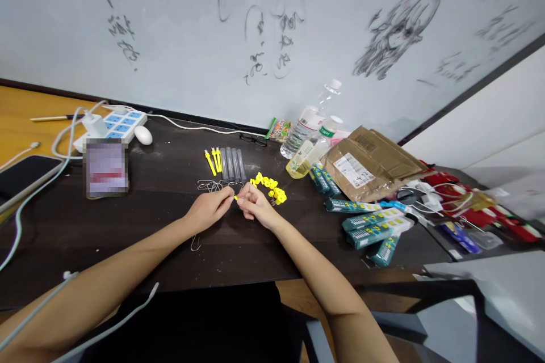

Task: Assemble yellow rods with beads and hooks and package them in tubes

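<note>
My left hand (209, 207) and my right hand (256, 204) meet over the dark table, fingertips closed in a pinch. Between them shows a small yellow piece (235, 198), mostly covered by the fingers. Just beyond the left hand lie thin bent metal wires (209, 186). Several clear tubes (233, 164) stand in a row behind the hands, with yellow-ended sticks (212, 163) to their left. A heap of small yellow plastic parts (272, 187) sits beside my right hand. Below my left wrist is a hook-shaped wire (195, 245); whether it hangs or lies there I cannot tell.
On the left are a power strip (128, 123), a white mouse (143, 135), a phone (28, 178) and white cables. Plastic bottles (300, 131), a cardboard parcel (374, 153) and several green boxes (377, 229) stand at the right. A whiteboard (179, 39) rises behind the table.
</note>
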A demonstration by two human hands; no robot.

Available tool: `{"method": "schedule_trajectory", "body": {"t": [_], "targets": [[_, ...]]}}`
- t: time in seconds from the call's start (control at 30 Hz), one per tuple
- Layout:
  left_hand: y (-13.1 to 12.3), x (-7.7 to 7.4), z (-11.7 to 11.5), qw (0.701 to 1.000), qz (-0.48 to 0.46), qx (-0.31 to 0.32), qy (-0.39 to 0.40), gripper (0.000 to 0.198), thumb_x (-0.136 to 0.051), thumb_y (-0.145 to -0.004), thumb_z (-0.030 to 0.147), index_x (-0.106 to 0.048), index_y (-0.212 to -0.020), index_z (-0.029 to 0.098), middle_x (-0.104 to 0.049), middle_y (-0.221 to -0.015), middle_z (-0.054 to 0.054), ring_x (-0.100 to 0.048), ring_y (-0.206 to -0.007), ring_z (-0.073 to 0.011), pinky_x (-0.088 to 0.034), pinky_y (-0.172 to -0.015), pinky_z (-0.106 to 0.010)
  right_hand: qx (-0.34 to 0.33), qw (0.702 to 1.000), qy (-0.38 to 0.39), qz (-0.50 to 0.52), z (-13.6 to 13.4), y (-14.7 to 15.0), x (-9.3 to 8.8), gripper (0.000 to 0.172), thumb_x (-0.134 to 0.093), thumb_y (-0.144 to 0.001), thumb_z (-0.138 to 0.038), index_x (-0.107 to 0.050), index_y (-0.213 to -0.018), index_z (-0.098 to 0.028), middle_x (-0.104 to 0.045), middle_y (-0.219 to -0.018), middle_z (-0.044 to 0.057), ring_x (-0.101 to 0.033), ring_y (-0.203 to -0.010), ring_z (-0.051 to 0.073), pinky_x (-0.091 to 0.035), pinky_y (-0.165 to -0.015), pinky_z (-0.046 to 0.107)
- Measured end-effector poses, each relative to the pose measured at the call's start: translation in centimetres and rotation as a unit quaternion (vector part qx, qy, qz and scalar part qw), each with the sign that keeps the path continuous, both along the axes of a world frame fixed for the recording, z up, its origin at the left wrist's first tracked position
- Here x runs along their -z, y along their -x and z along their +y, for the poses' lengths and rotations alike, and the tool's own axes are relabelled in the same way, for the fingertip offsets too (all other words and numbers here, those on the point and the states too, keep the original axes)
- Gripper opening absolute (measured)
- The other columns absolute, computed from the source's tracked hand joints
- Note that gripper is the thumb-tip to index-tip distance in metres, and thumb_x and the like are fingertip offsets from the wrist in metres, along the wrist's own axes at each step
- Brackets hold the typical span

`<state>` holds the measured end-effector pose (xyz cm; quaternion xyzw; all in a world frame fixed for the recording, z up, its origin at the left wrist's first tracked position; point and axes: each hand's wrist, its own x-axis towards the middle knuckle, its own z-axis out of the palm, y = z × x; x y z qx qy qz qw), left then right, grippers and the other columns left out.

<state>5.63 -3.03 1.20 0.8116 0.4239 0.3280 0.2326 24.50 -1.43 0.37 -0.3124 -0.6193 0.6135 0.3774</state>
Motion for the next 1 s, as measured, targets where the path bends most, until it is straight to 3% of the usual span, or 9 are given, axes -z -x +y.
{"method": "schedule_trajectory", "body": {"t": [0.13,0.27,0.4,0.67,0.83,1.0], "targets": [[0.0,-0.1,0.1,1.0,0.019,0.0,-0.007,0.016,-0.039,-0.09,0.031,-0.051,-0.083,0.022,-0.05,-0.063,0.003,-0.044,-0.052,-0.0134,-0.028,-0.056,-0.023,0.007,1.0,-0.008,-0.016,-0.2,0.1,-0.3,0.034,-0.066,-0.075,-0.044,-0.042,-0.083,-0.022,-0.035,-0.058,-0.01,-0.027,-0.044,0.004,-0.026,-0.038,0.016],[0.0,0.2,0.4,1.0,0.016,0.005,0.0,0.018,-0.037,-0.091,0.032,-0.051,-0.087,0.022,-0.052,-0.067,0.002,-0.046,-0.055,-0.014,-0.03,-0.058,-0.023,0.073,0.986,-0.126,-0.08,-0.5,0.3,0.0,0.03,-0.064,-0.077,-0.042,-0.045,-0.082,-0.02,-0.043,-0.066,-0.006,-0.039,-0.054,0.007,-0.033,-0.051,0.02],[0.1,0.4,0.6,1.0,0.008,0.016,-0.001,0.02,-0.036,-0.091,0.034,-0.051,-0.086,0.022,-0.054,-0.072,0.001,-0.05,-0.062,-0.015,-0.032,-0.061,-0.024,0.111,0.963,-0.202,-0.139,-0.8,0.3,0.3,0.022,-0.059,-0.082,-0.039,-0.048,-0.083,-0.02,-0.043,-0.068,-0.004,-0.039,-0.056,0.009,-0.033,-0.054,0.023],[-0.3,0.1,0.4,0.988,-0.116,0.045,0.09,0.017,-0.037,-0.092,0.035,-0.043,-0.084,0.021,-0.047,-0.06,0.006,-0.043,-0.05,-0.0099,-0.035,-0.056,-0.022,0.048,0.997,-0.054,-0.009,-0.4,0.5,-0.1,0.034,-0.063,-0.077,-0.048,-0.042,-0.081,-0.022,-0.042,-0.067,-0.007,-0.033,-0.044,0.004,-0.031,-0.039,0.019],[-0.6,0.5,0.4,0.958,-0.211,0.08,0.174,0.017,-0.04,-0.091,0.037,-0.039,-0.085,0.021,-0.046,-0.058,0.007,-0.039,-0.043,-0.0067,-0.033,-0.046,-0.018,0.044,0.998,-0.032,0.009,-0.4,0.7,0.1,0.032,-0.059,-0.081,-0.047,-0.038,-0.082,-0.022,-0.042,-0.059,-0.008,-0.036,-0.044,0.005,-0.03,-0.038,0.017],[-0.9,0.8,0.4,0.94,-0.255,0.088,0.211,0.021,-0.043,-0.09,0.04,-0.039,-0.084,0.02,-0.045,-0.057,0.007,-0.038,-0.043,-0.0057,-0.032,-0.043,-0.017,0.051,0.997,-0.046,-0.025,-0.1,0.3,0.5,0.033,-0.061,-0.08,-0.047,-0.039,-0.081,-0.022,-0.04,-0.061,-0.009,-0.03,-0.042,0.003,-0.026,-0.037,0.016]]}}
